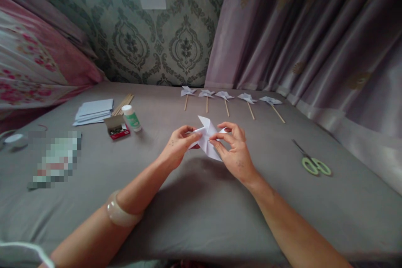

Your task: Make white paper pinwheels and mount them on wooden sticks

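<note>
A white paper pinwheel with folded blades is held up above the grey cloth, between both hands. My left hand pinches its left blade between thumb and fingers. My right hand is closed on it from the right, thumb and fingertips at its centre. Whether a pin is under those fingertips I cannot make out. No stick shows on this pinwheel. Beyond my hands, several finished-looking pinwheels on wooden sticks lie in a row, among them a pinwheel straight ahead.
At left are a stack of white paper, wooden sticks, an open red box of small metal pieces and a white-green bottle. Green-handled scissors lie at right. A patterned wall and curtains border the grey surface.
</note>
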`<action>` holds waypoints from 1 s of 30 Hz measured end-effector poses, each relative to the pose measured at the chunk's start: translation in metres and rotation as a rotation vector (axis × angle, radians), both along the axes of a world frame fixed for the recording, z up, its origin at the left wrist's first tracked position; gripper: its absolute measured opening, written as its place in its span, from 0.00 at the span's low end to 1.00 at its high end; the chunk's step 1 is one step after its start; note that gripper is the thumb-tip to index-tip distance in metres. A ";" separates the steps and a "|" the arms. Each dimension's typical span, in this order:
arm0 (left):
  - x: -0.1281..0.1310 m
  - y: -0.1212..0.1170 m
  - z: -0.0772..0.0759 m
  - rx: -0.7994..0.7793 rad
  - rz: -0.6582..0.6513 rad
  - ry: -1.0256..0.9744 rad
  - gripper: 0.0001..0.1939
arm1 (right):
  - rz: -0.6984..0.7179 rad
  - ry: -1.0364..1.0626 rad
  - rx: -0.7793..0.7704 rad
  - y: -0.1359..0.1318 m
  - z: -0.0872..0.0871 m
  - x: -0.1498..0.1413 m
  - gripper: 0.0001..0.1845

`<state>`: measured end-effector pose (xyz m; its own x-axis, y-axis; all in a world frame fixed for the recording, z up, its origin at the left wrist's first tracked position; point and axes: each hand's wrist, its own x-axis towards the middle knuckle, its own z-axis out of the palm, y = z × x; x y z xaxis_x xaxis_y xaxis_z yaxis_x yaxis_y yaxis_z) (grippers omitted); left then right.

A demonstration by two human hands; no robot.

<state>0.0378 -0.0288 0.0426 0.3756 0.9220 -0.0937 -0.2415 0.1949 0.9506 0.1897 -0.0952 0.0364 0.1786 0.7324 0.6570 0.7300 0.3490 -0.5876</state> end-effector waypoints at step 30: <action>0.003 -0.016 0.006 -0.086 -0.081 -0.158 0.12 | -0.027 -0.103 0.053 -0.002 0.003 0.000 0.04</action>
